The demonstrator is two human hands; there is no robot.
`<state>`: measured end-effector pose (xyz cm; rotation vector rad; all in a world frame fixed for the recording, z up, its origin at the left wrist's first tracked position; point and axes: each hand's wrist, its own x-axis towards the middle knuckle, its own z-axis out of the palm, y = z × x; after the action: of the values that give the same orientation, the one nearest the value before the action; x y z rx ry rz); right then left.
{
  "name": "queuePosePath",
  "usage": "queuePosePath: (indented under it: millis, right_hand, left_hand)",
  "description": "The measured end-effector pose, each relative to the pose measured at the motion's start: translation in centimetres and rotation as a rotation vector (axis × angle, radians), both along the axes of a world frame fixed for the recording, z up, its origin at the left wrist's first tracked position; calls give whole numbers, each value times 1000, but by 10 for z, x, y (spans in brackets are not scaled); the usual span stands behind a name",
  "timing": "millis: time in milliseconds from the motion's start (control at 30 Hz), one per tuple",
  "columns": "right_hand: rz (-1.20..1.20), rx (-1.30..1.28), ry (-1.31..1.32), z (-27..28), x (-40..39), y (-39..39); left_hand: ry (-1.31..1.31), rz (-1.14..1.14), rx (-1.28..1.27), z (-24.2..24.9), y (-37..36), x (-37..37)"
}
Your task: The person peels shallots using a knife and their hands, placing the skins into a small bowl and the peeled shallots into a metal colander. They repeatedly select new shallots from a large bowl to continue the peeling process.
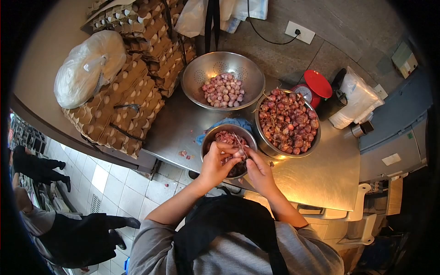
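Both hands meet above a small metal bowl (204, 147) holding reddish shallot skins (224, 136). My left hand (216, 161) pinches a pale shallot (239, 154) between thumb and fingers. My right hand (259, 170) is closed around a small knife (238, 140), whose thin blade points up and away over the bowl; its handle is mostly hidden in the fingers. Behind the bowl, a metal colander (192, 85) contains peeled shallots (223, 90). To the right, a large metal bowl (319, 137) is heaped with unpeeled red shallots (288, 120).
Stacked egg trays (121, 103) with a plastic bag (89, 68) on top stand at the left. A blue cloth (238, 122) lies behind the small bowl. A red scale (317, 84) and a white sack (357, 98) are at the back right. Other people (78, 236) are at the left.
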<state>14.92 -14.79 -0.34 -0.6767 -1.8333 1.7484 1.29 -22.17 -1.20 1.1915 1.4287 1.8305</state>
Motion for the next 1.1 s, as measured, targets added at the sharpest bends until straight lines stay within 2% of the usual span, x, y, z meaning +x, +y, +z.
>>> queuePosePath:
  millis: [67, 133, 267, 367, 600, 833, 933, 1000, 1067, 1100]
  right_hand:
    - [-82, 197, -62, 2, -2, -4]
    - [-109, 239, -90, 2, -2, -4]
    - [-8, -90, -18, -12, 3, 8]
    - [104, -224, -15, -4, 7, 8]
    - [-42, 242, -57, -3, -2, 0]
    - [-48, 213, -62, -5, 0, 5]
    - [-87, 289, 55, -29, -8, 12]
    - [-98, 133, 72, -35, -8, 14]
    - [-69, -296, -10, -5, -4, 8]
    - [-76, -381, -1, 0, -4, 8]
  left_hand:
    - [-151, -10, 46, -6, 2, 3]
    - [-170, 4, 52, -6, 2, 4]
    - [-213, 9, 72, -2, 2, 5]
    - [-219, 21, 70, 1, 2, 3]
    - [-276, -8, 80, 1, 2, 3]
    - [-267, 0, 92, -3, 3, 4]
    - [-269, 0, 89, -6, 2, 4]
    - [-254, 16, 79, -9, 2, 4]
    - [-222, 46, 63, -10, 2, 5]
    - [-226, 48, 78, -10, 2, 5]
